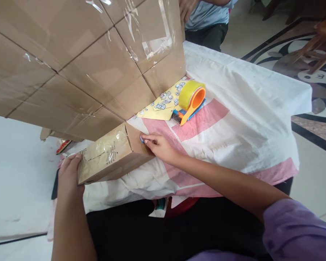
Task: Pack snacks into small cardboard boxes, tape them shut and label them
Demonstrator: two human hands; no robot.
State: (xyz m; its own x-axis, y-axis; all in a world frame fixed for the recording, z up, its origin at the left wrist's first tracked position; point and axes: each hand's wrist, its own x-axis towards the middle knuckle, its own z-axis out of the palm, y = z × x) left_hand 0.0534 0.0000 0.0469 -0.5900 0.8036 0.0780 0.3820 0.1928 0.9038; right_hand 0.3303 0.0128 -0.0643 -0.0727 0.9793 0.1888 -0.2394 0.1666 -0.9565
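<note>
While cloth (241,145) covered the surface (274,87) near a patterned floor (315,127), the left hand (70,172) gripped a box (101,156). The right hand (162,148), stretched out, pinched a blue thing (141,139).

A purple top (220,256) with a loose, creased short sleeve (299,228) is worn with black clothing (179,239) below.

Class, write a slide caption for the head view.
Left hand holds a taped box; right hand touches a small blue piece at its end.
</note>
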